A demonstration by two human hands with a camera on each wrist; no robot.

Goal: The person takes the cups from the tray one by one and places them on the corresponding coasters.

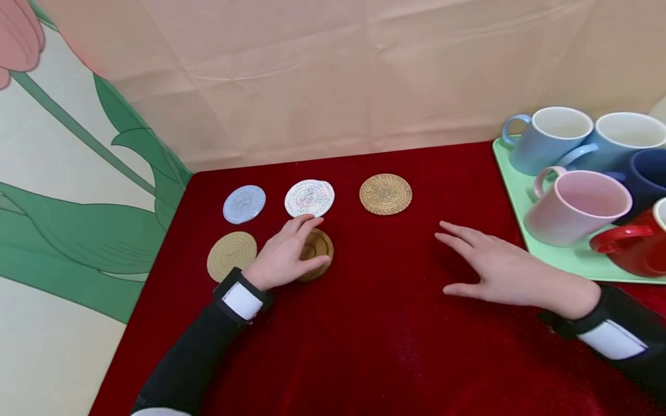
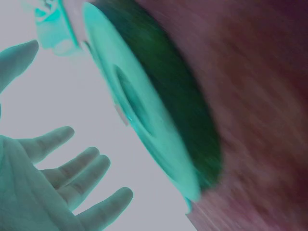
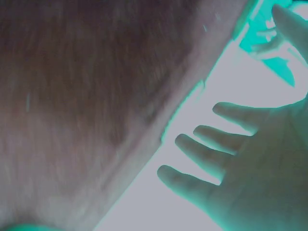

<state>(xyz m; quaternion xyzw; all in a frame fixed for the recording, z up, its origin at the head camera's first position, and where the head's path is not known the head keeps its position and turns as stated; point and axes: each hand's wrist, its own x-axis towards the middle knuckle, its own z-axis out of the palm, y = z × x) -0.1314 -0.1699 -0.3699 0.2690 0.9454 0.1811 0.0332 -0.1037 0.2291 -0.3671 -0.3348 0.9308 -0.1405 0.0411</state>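
My left hand (image 1: 286, 254) hovers over a round wooden coaster (image 1: 324, 248), its fingers spread and partly covering the coaster's left side. In the left wrist view, a gap shows between those fingertips and the coaster (image 2: 161, 144), a disc with a round recess. Behind it lies a white speckled coaster (image 1: 309, 199), just beyond the fingertips. A tan woven coaster (image 1: 232, 256) is beside the left wrist, with a light blue one (image 1: 244, 204) farther back. My right hand (image 1: 494, 266) is held above the red cloth, fingers extended and holding nothing, left of a green tray (image 1: 507, 173).
On the tray stand several mugs: two light blue ones, a pink mug (image 1: 574, 211), a navy mug (image 1: 645, 173) and a red mug (image 1: 637, 242). A brown woven coaster (image 1: 385, 194) lies at the back middle. Pink cloth (image 1: 312, 86) hangs behind the table.
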